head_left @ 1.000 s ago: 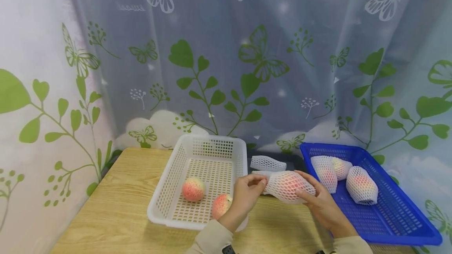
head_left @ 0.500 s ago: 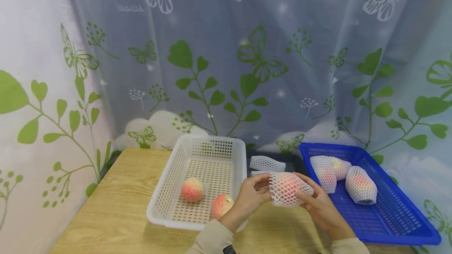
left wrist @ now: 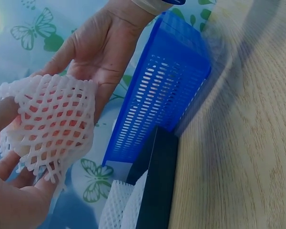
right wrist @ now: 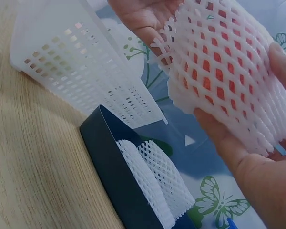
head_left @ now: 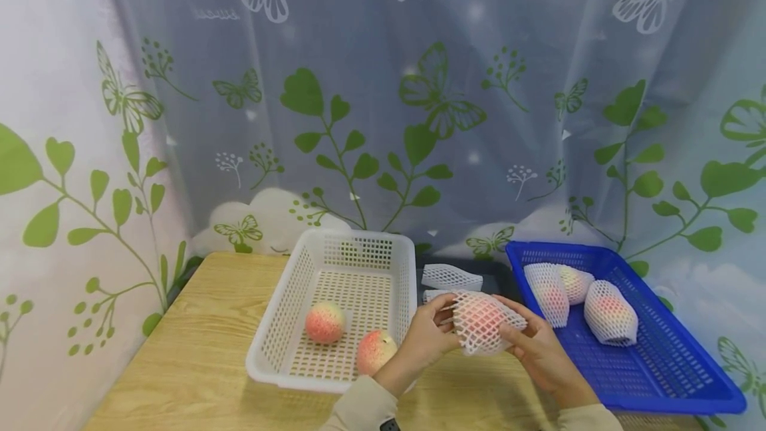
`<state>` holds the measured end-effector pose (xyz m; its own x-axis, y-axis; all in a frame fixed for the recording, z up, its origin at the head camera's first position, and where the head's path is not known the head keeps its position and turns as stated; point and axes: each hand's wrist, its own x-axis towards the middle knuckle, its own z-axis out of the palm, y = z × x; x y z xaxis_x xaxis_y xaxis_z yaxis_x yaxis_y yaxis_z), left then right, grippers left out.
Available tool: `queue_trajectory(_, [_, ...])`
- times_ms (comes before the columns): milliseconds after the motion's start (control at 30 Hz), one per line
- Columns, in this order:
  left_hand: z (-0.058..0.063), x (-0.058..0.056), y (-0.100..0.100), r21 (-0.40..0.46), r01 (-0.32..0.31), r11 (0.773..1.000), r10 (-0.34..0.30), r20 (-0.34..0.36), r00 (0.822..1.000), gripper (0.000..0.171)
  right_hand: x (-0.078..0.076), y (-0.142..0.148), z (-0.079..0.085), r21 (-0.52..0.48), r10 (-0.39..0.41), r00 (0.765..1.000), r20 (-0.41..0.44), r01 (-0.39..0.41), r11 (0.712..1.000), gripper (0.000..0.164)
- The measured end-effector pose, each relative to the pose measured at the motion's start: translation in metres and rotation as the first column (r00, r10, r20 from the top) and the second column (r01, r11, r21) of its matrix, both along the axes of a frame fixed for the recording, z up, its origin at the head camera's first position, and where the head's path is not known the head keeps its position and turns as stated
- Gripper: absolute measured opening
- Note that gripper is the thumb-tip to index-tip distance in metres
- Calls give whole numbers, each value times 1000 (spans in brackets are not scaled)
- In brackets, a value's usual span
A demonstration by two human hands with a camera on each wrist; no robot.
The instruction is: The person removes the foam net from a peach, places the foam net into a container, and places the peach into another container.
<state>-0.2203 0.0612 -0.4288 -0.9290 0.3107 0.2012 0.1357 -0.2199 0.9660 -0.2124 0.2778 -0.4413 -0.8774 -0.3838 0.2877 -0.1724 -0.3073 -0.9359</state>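
Note:
Both hands hold a red-and-yellow peach (head_left: 481, 318) inside a white foam net sleeve (left wrist: 57, 119), raised over the table between two baskets. My left hand (head_left: 426, 334) grips the sleeve's left end, its thumb and fingers at the net's spread edge in the left wrist view. On the other side my right hand (head_left: 541, 351) holds the wrapped peach, thumb in front and fingers behind. The peach's red skin shows through the mesh in the right wrist view. Two bare peaches, one left (head_left: 326, 322) and one nearer (head_left: 376, 351), lie in the white basket (head_left: 257, 351).
At the right stands a blue basket (head_left: 652, 378) with three net-wrapped peaches (head_left: 610, 313). Between the baskets, a dark box (right wrist: 112, 157) holds flat foam nets (head_left: 451, 277). A patterned curtain (head_left: 371, 85) hangs behind the wooden table (head_left: 197, 351).
The sleeve's left end, drawn out long a second ago, now lies shorter and wider around the peach. My left hand has moved right, closer to the fruit; my right hand keeps its hold.

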Motion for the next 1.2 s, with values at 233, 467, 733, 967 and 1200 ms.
queue_trajectory(233, [1,1,-3,2,29,1000,-29,4,1000,61,0,0,0,6,-26,1000,-5,26,1000,42])
queue_trajectory(467, [-1,1,-6,32,25,999,-25,23,999,62,-1,0,-2,2,-93,996,-6,93,996,40])
queue_trajectory(733, [-1,-1,-6,39,6,999,-6,6,1000,61,-3,-4,-1,-46,-208,978,16,208,977,37])
queue_trajectory(967, [1,-2,-13,-2,-1,1000,1,33,999,66,-8,-6,4,-45,-321,944,75,325,945,33])
queue_trajectory(1200, [4,-6,-27,-21,-13,1000,13,39,999,61,-15,-2,14,93,-417,906,67,410,907,28])
